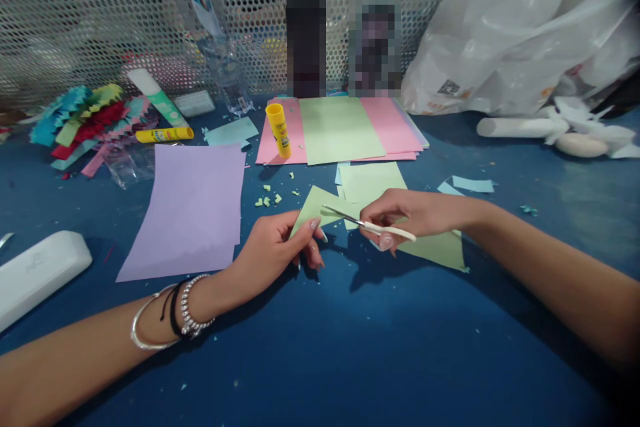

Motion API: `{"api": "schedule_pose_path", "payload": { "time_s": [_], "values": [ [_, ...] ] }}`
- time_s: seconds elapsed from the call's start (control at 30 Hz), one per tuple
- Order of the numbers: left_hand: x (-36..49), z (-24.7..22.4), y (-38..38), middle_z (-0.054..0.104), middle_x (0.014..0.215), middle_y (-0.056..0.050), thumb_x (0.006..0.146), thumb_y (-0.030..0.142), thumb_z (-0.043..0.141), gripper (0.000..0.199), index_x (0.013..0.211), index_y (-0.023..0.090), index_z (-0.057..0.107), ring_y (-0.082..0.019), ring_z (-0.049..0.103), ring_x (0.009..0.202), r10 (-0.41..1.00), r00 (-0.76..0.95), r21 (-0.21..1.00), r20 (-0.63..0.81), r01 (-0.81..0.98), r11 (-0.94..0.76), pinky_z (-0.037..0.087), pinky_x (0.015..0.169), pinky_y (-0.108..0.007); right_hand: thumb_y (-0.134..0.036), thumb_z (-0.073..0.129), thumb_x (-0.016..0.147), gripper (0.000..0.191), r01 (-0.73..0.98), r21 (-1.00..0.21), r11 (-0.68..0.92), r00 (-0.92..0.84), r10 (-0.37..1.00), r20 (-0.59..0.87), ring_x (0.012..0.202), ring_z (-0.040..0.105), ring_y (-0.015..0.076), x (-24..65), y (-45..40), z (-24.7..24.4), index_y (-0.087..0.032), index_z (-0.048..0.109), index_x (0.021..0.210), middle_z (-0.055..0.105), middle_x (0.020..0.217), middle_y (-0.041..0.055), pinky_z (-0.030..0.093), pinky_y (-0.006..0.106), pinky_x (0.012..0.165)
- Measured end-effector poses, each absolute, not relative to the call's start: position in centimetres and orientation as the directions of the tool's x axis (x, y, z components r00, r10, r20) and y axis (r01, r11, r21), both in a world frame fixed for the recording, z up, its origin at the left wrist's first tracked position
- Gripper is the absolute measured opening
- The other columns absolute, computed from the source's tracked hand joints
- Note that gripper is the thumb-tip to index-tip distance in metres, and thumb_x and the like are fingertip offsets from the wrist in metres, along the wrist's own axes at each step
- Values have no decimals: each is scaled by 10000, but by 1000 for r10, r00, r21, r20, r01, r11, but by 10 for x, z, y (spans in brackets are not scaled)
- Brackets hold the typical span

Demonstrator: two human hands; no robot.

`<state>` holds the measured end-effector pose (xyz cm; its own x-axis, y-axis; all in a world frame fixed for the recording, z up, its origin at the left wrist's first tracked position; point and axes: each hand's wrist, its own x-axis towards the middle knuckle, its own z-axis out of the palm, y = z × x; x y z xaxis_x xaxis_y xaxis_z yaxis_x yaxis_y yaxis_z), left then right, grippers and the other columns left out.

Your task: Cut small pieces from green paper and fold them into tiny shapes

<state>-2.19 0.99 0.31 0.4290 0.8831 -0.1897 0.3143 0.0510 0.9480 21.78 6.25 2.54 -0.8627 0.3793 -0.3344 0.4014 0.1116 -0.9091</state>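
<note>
Between the thumb and fingers of my left hand (285,243) is a piece of light green paper (316,205), raised a little above the blue table. My right hand (397,213) is closed round the white handles of a pair of scissors (353,219). Their metal blades point left and lie across the green paper; I cannot tell whether they touch it. Another green sheet (435,250) lies partly under my right hand, and a smaller green sheet (373,180) lies just behind. Small green scraps (267,200) are scattered behind my left hand.
A purple sheet (193,213) lies at left, near a white case (43,273). An upright yellow glue stick (279,130) stands by stacked pink paper (283,120). Paper fringes (87,120) sit back left; a plastic bag (480,40) and white rolls (520,127) back right. Perforated metal forms the back.
</note>
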Motion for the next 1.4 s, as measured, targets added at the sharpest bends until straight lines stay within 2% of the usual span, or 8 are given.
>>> {"api": "schedule_pose_path", "payload": {
  "time_s": [0.37,0.77,0.93,1.13,1.4],
  "values": [
    [-22,2,11,657,564,5,898,382,418,292,781,151,553,-62,572,486,885,421,953,-200,291,77,414,459,-141,-377,553,817,262,414,-905,102,-851,396,-345,608,559,91,217,61,25,-145,498,709,464,636,-36,391,204,562],
    [-21,5,10,659,564,-2,893,381,426,298,783,146,573,-62,566,493,873,438,952,-212,294,84,422,475,-142,-345,588,789,227,405,-913,59,-844,408,-348,614,579,93,215,60,23,-139,527,716,510,644,-27,440,214,599],
    [-22,5,10,657,568,-3,894,381,430,293,767,150,558,-69,588,524,865,446,960,-229,253,124,412,482,-147,-376,599,780,252,424,-901,88,-847,389,-361,610,566,93,217,61,25,-141,527,722,505,645,-25,393,198,552],
    [-23,5,11,641,554,14,905,392,396,316,718,161,506,-90,615,523,872,435,972,-225,160,171,394,467,-172,-408,574,786,285,392,-919,39,-857,379,-349,595,537,83,220,62,24,-138,512,719,479,672,-21,428,225,597],
    [-23,6,10,655,594,-2,906,375,397,307,730,155,520,-76,598,540,846,484,963,-224,241,118,410,498,-164,-412,571,786,281,371,-928,41,-862,387,-327,617,546,91,214,59,21,-137,526,745,512,703,-5,439,220,588]
  ]
}}
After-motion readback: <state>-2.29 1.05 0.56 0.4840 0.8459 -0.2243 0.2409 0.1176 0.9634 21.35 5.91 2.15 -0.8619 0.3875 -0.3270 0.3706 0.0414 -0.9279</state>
